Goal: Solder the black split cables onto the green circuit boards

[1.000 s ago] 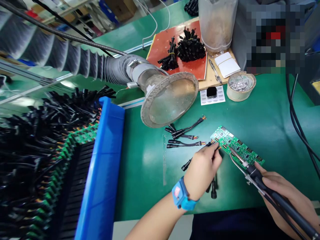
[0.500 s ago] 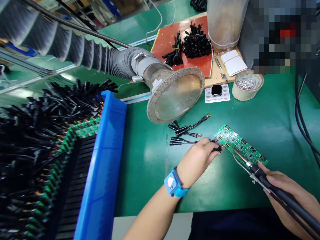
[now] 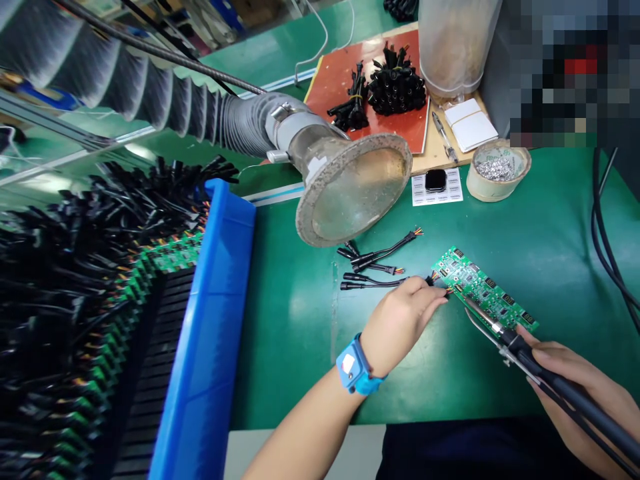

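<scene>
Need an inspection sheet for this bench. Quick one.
surface: green bench mat
job's things: circuit board; soldering iron, tip at the board's edge
clutter: loose black leads; cup of silvery scraps
grips: left hand holds a black lead at the board; right hand holds the iron
cables: thick black cables at right
surroundings: fume extraction hood; blue bin at left

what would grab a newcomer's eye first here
The wide, grimy funnel of a grey ribbed extraction hose hangs mid-picture. At lower right, a right hand holds a black soldering iron at a green circuit board. At left, a blue plastic bin holds stacked boards with black wires.
</scene>
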Tool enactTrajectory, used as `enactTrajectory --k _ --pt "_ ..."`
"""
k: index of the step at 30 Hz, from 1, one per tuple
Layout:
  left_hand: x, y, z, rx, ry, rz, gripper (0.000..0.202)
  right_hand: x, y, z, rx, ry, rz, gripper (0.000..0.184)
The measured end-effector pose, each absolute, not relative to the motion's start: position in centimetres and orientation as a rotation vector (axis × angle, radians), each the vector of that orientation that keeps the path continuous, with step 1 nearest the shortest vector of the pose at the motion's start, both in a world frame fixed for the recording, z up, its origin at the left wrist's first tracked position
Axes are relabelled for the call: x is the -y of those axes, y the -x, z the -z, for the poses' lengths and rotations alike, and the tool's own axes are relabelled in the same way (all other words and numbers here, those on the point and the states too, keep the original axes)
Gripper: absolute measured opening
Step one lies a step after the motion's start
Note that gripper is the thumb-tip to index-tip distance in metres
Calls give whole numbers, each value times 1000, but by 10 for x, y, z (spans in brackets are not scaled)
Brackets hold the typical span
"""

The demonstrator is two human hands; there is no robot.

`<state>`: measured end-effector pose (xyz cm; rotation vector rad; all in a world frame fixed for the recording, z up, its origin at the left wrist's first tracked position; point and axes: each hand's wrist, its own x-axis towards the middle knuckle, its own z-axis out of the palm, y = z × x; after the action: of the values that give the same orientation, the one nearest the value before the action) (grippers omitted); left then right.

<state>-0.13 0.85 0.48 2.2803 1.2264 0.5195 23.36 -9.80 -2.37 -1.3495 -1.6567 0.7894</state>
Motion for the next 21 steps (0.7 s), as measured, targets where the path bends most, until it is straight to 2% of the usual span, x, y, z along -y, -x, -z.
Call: enactTrajectory --k 5,8,21 --pt "-15 4 -4 -1183 -2316 -500 21 92 -237 22 1764 1274 -732 39" --pt "-19 5 -3 -1126 -2338 -493 22 90 -239 20 1824 1262 -789 40" --pt "-11 -2 -5 -1289 -2546 -346 27 93 -234 21 1822 1393 -682 42"
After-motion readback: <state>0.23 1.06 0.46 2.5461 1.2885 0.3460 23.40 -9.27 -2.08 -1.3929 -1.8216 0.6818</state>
